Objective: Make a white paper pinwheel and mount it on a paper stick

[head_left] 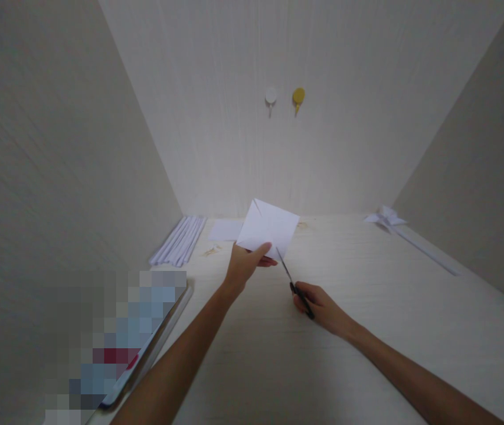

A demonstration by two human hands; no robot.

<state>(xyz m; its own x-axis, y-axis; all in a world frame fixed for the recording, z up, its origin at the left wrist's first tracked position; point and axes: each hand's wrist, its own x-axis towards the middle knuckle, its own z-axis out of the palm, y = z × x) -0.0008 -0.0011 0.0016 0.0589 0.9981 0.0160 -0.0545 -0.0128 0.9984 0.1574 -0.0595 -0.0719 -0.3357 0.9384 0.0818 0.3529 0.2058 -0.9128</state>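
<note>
My left hand (249, 262) pinches a square of white paper (272, 224) by its lower left edge, thumb on top and fingers underneath. A slit runs inward from the paper's top left corner. Closed around the black handles of a pair of scissors (300, 298) is my right hand (320, 307). The blades point up and left, and their tips meet the lower corner of the paper. Whether the blades are apart cannot be made out.
Rolled white paper sticks (179, 241) lie at the back left, beside a flat white sheet (224, 230). A paper pinwheel (386, 218) on a stick rests at the back right. Two hooks, white (270, 95) and yellow (298, 96), are on the wall. A blurred-out object (146, 330) stands left.
</note>
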